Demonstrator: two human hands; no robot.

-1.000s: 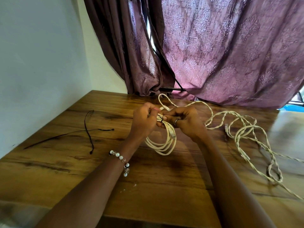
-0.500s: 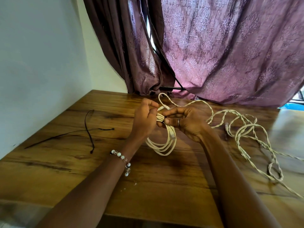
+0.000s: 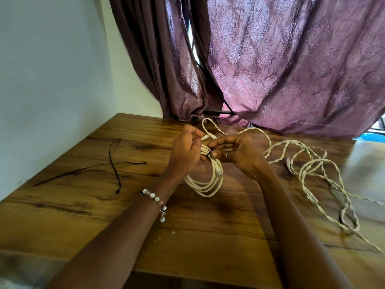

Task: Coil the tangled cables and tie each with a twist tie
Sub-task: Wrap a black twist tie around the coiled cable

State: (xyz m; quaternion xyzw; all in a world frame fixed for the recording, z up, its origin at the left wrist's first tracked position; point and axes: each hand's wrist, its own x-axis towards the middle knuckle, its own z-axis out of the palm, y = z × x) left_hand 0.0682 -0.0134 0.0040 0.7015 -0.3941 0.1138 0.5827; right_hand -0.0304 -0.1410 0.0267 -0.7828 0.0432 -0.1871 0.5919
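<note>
A cream cable coil (image 3: pixel 208 184) hangs between my two hands above the wooden table (image 3: pixel 83 215). My left hand (image 3: pixel 185 153) grips the top of the coil, with a cable plug (image 3: pixel 205 137) sticking out by its fingertips. A thin black twist tie (image 3: pixel 209 152) wraps the coil's strands, and my right hand (image 3: pixel 235 152) pinches it. From the coil a twisted cream cable (image 3: pixel 308 170) runs off in tangled loops across the right side of the table.
Two black twist ties (image 3: pixel 113 163) lie crossed on the table's left part, near the white wall (image 3: pixel 52 80). A purple curtain (image 3: pixel 281 69) hangs down onto the table's far edge. The table's near edge runs under my forearms.
Both hands have shifted slightly while working at the top of the coil. The black tie around the strands now shows between my fingertips.
</note>
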